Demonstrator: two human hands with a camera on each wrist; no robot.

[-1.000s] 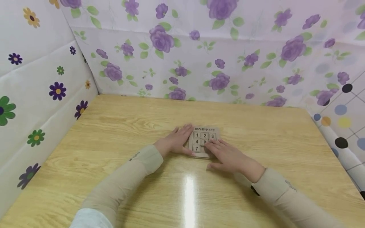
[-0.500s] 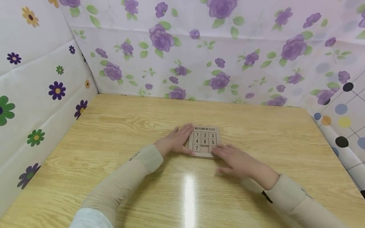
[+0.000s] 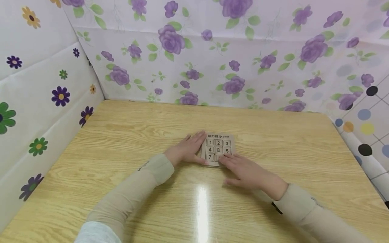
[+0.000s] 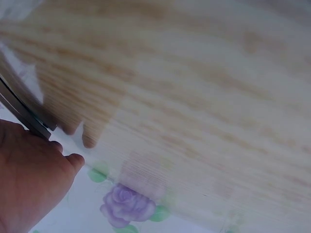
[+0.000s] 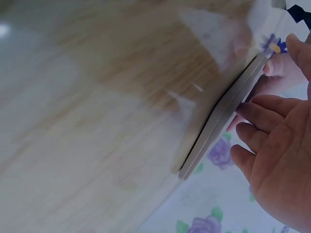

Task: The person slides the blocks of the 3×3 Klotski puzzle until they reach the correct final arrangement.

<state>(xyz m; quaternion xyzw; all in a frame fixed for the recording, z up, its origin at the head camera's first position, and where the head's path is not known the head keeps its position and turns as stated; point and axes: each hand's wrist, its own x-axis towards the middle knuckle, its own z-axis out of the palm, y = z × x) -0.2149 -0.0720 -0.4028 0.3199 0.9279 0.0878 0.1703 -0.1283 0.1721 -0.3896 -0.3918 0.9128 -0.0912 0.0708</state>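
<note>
A sliding number puzzle (image 3: 218,146) lies flat on the wooden table, its tiles reading 1 2 3, then 4 8 5, with 7 at bottom left. My left hand (image 3: 189,149) rests along its left edge, thumb at the near left corner, fingers spread and fairly straight. My right hand (image 3: 247,171) reaches in from the right, and its fingertips touch the bottom-middle tile (image 3: 217,157), whose number is mostly covered. Those fingers hide the bottom-right spot. In the right wrist view the puzzle's side edge (image 5: 221,114) shows beside the extended fingers (image 5: 260,117).
The glossy table (image 3: 146,121) reflects a bright light strip near its front. Behind it hangs a purple-flowered cloth (image 3: 209,57). Another flowered cloth (image 3: 39,87) covers the left side, and a dotted one (image 3: 367,135) the right.
My right fingers moved from around the centre to the bottom-right tile, then back left with it. That tile now fills the bottom-middle gap. My left hand has stayed put.
</note>
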